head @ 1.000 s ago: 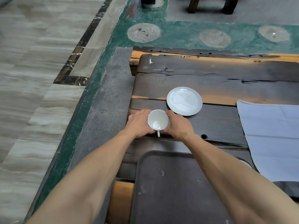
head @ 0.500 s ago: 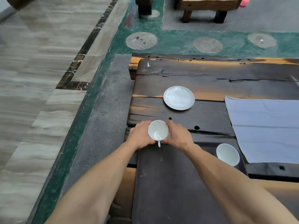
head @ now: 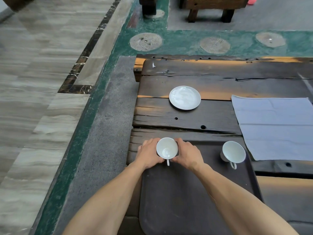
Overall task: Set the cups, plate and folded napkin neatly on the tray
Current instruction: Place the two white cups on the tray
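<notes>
A white cup (head: 166, 148) with its handle toward me sits at the far left corner of the dark tray (head: 191, 197). My left hand (head: 148, 154) and my right hand (head: 188, 154) hold it from both sides, fingers curled round its wall. A second white cup (head: 233, 151) stands at the tray's far right corner. A white plate (head: 185, 97) lies on the dark wooden table (head: 211, 82) beyond the tray. A pale blue napkin (head: 274, 126) lies spread flat on the table to the right.
The table's left edge drops to a grey stone strip and green floor. Wooden benches (head: 210, 7) stand on the floor beyond the table. Bare planks with small holes lie between the tray and the plate.
Both hands have carried the cup toward me, from the table near the plate to the tray's far left corner. The view has tilted, bringing the second cup into sight.
</notes>
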Demonstrator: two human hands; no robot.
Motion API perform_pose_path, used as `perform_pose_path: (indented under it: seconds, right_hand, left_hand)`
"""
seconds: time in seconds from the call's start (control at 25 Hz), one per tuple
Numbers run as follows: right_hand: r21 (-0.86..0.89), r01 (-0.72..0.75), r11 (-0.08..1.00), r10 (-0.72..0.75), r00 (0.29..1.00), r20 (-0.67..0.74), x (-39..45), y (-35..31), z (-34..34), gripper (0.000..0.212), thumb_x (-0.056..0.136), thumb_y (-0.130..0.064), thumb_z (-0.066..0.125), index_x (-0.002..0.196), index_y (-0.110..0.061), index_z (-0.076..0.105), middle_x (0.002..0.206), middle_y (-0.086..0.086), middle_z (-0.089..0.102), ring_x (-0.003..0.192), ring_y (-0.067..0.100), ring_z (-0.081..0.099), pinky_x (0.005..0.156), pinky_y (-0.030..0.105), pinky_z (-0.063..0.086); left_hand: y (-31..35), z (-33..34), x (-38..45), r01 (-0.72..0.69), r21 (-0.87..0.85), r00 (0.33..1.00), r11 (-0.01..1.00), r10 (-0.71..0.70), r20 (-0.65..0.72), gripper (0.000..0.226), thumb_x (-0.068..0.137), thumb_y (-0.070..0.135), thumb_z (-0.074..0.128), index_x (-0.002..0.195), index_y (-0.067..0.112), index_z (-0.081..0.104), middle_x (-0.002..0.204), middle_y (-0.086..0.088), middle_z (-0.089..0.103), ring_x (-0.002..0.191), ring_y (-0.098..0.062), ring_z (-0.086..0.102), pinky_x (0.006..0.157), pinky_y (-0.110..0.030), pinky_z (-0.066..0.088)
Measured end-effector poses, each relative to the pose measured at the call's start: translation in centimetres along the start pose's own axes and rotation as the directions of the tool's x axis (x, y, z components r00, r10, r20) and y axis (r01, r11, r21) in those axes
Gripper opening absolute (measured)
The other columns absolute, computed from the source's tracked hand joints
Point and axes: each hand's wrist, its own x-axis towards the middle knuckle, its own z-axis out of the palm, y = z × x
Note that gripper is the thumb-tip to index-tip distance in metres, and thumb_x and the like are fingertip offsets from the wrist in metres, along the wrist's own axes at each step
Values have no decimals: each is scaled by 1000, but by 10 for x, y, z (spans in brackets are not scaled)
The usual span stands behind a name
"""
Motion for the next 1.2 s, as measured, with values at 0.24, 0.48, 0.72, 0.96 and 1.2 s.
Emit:
perform_pose_path:
  seconds: [0.24,0.48,0.72,0.96,1.2]
  right_hand:
    - [-9,-14,1000,14,1000,-3,-5,6,6,69,62,-50,73,121,-27,45,100,-3,67,97,25,61,72,35,39]
    - [-7,-21,1000,22,1000,12,-3,8,9,69,62,-49,73,120,-25,45,100,-2,66,97,27,60,73,35,38]
    - [-16,-39,999,39,999,20,-5,9,12,66,64,-48,73,119,-25,45,98,-2,64,97,26,59,75,36,40]
    - [28,-68,997,67,997,26,-9,10,17,66,61,-49,72,116,-25,44,97,-3,65,96,25,59,74,36,42]
    - [39,-68,997,68,998,11,-12,9,18,66,62,-48,72,117,-25,43,99,-3,65,95,26,60,71,35,40]
  left_hand:
    - [0,10,-1,3,-4,1000,1000,-3,9,77,65,40,76,135,33,44,134,7,51,126,-23,39,99,-45,36]
    - [-4,16,1,11,-9,1000,1000,-11,21,78,65,38,77,135,33,42,134,8,50,128,-20,36,101,-44,34]
    - [-6,19,3,4,6,999,1000,-5,37,78,65,38,77,134,32,42,134,7,50,128,-22,37,101,-44,34]
    - [-7,22,4,-16,26,999,1000,15,32,78,64,38,76,133,32,42,133,6,50,127,-22,39,100,-43,34]
    - [-9,23,3,-22,21,999,1000,21,30,77,65,37,76,134,33,41,133,7,50,126,-21,39,99,-42,34]
